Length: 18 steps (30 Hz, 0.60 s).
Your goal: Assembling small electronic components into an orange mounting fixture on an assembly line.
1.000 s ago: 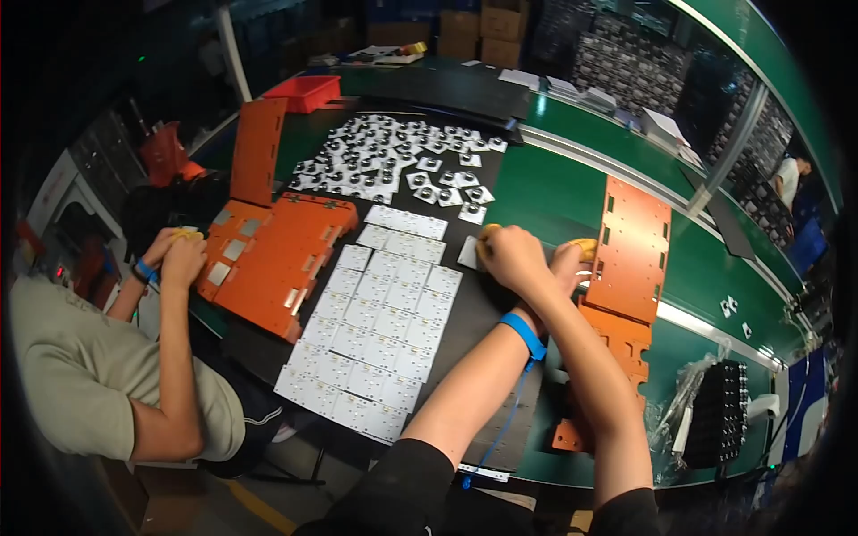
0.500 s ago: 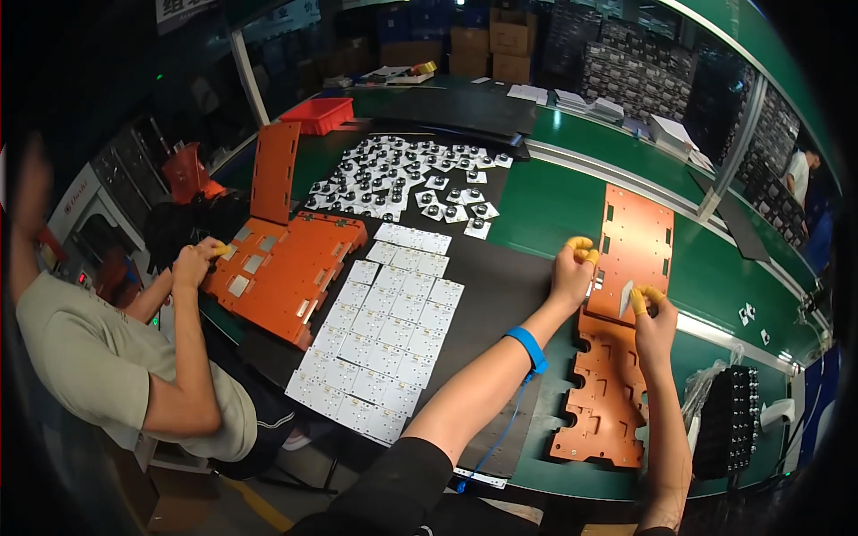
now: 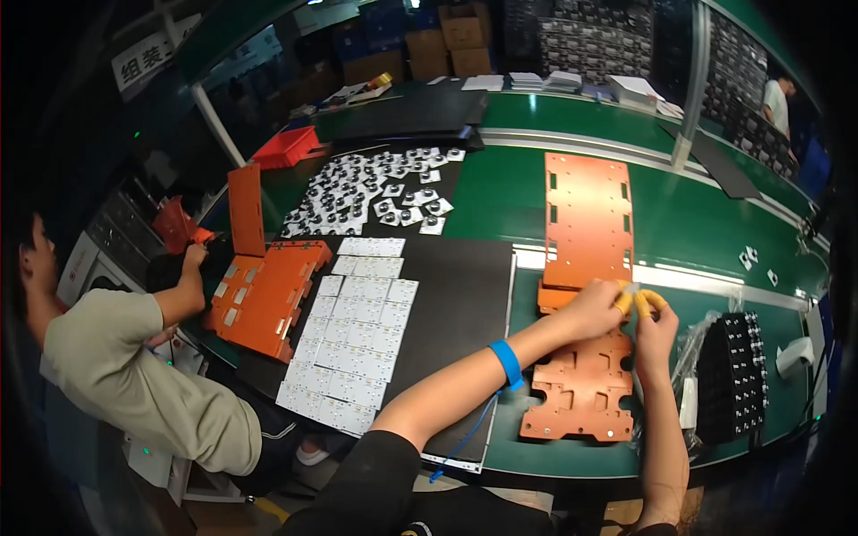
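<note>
My left hand (image 3: pixel 593 309), with yellow finger cots and a blue wrist strap (image 3: pixel 507 364), meets my right hand (image 3: pixel 656 332) over the near part of an orange hinged fixture. Both hands are closed, fingertips pinched together on a small whitish flat piece (image 3: pixel 633 288), mostly hidden by the fingers. Yellow cots cover the right fingertips too. Beyond the hands, the fixture's flat orange lid (image 3: pixel 587 219) lies folded back. Nearer to me is its base (image 3: pixel 579 393), with cut-out recesses and scalloped edges, partly covered by my left forearm.
White circuit boards (image 3: pixel 349 344) lie in rows on a black mat (image 3: pixel 447 313). Behind them are many small boards with black lenses (image 3: pixel 344 192) and a red bin (image 3: pixel 286 147). A co-worker (image 3: pixel 152 357) reaches over another orange fixture (image 3: pixel 268 295) at left. A black tray (image 3: pixel 731 380) stands at right.
My hands, apart before, have come together at the whitish piece, the left moving nearer and right. The view has shifted. The co-worker's arm has moved off their fixture's surface.
</note>
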Motion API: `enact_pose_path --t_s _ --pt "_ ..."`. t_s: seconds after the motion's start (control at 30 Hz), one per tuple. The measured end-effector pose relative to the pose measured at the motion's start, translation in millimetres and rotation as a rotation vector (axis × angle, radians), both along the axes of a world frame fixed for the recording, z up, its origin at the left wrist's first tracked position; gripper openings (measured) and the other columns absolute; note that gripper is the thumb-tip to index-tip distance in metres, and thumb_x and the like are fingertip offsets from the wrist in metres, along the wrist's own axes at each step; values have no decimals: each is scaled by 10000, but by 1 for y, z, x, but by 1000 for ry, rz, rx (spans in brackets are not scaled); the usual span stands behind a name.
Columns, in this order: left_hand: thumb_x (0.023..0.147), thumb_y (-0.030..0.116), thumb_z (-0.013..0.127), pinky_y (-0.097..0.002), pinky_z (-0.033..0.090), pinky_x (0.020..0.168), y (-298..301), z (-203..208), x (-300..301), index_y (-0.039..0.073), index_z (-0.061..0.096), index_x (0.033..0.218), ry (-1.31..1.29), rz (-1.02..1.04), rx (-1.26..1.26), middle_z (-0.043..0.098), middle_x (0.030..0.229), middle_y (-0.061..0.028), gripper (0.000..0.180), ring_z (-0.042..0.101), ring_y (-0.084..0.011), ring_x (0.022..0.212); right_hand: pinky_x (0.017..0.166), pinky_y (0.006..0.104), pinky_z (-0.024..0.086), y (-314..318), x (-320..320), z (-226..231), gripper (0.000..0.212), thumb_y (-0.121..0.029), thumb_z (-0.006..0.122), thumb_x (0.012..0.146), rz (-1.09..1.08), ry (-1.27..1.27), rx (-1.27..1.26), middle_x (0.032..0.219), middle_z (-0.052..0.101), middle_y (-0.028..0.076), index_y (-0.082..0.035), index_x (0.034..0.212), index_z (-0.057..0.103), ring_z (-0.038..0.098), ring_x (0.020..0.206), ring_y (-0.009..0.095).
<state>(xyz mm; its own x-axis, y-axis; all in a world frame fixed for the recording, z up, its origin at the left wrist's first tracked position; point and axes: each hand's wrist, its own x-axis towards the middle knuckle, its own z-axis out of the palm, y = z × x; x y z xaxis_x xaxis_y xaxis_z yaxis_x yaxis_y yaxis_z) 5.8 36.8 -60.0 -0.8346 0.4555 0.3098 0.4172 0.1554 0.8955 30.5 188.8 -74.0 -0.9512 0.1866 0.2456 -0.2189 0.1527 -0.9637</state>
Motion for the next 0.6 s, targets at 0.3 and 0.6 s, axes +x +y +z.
enact_pose_path --t_s 0.3,0.6 --pt "1010 149 382 -231 551 591 -22 -3 -1 -69 484 1132 -298 152 332 623 935 -150 270 675 -187 745 551 273 413 9 -8 -4 162 -146 553 899 123 92 50 692 567 58 7 934 591 495 612 107" --pt "1011 151 370 -298 558 742 -9 -15 2 -62 504 1170 -329 49 351 650 997 -167 298 666 -205 850 685 220 450 27 -19 -3 220 -122 540 943 409 51 -76 896 579 45 -17 1130 492 557 780 109"
